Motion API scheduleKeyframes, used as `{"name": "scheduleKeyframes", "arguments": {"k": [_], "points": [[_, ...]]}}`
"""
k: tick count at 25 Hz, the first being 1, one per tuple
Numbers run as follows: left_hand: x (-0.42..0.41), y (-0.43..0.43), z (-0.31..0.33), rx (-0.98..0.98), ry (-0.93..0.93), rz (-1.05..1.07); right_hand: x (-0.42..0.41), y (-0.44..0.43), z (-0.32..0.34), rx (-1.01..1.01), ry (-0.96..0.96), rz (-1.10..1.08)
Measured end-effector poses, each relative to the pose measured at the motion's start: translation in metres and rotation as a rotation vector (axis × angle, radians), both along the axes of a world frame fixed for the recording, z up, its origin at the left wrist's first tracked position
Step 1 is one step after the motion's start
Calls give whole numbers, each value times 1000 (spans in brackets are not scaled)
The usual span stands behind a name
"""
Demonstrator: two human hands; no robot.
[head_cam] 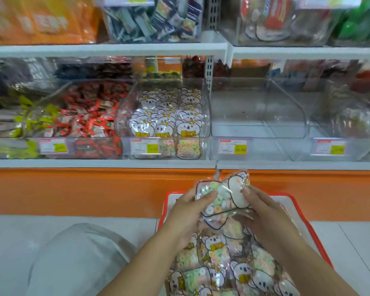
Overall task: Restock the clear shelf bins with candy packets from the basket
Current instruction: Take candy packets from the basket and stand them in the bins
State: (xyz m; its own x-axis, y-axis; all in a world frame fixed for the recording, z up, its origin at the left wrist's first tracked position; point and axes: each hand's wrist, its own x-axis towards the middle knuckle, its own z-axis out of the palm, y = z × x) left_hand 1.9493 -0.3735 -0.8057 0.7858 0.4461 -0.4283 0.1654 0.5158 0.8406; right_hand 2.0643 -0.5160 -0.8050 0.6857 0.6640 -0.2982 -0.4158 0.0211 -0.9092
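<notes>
Left hand [187, 212] and right hand [263, 212] both grip a bunch of candy packets [220, 199], fingers curled round them, above the basket [303, 212], empty bin [259, 116] beyond.

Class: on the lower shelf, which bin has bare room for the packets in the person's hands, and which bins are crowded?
The empty bin, between the koala-packet bin and the far-right bin, is bare. The koala-packet bin and the red-wrapper bin are crowded. Both hands, left hand and right hand, hold packets.

White shelf [103, 163] bearing 4 clear bins [259, 116] side by side. Orange-rimmed basket [303, 212] on pale floor [13, 242].
</notes>
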Motion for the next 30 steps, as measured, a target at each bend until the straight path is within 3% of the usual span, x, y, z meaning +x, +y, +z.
{"name": "scheduleKeyframes", "arguments": {"k": [3, 7, 15, 18, 21, 24, 26, 30], "points": [[-7, 11, 17, 3, -98, 124, -11, 28, 17, 59, 15, 58], [-21, 41, 34, 52, -127, 172, -23, 74, 43, 41, -114, 52], [-29, 104, 87, 471, -183, 52, -18, 148, 89, 63, -312, 37], [-18, 123, 110, 570, -184, 66, -9, 173, 109, 44, -351, 134], [-16, 156, 126, 874, -79, 102, 15, 204, 129, 33, -283, 161], [-24, 201, 122, 1249, 88, 424, 44, 252, 138, -33, -280, 116], [-26, 225, 111, 1213, 131, 489, 63, 292, 133, -95, -300, 106], [-19, 248, 88, 1107, 150, 382, 88, 366, 122, -154, -448, 110]]}}
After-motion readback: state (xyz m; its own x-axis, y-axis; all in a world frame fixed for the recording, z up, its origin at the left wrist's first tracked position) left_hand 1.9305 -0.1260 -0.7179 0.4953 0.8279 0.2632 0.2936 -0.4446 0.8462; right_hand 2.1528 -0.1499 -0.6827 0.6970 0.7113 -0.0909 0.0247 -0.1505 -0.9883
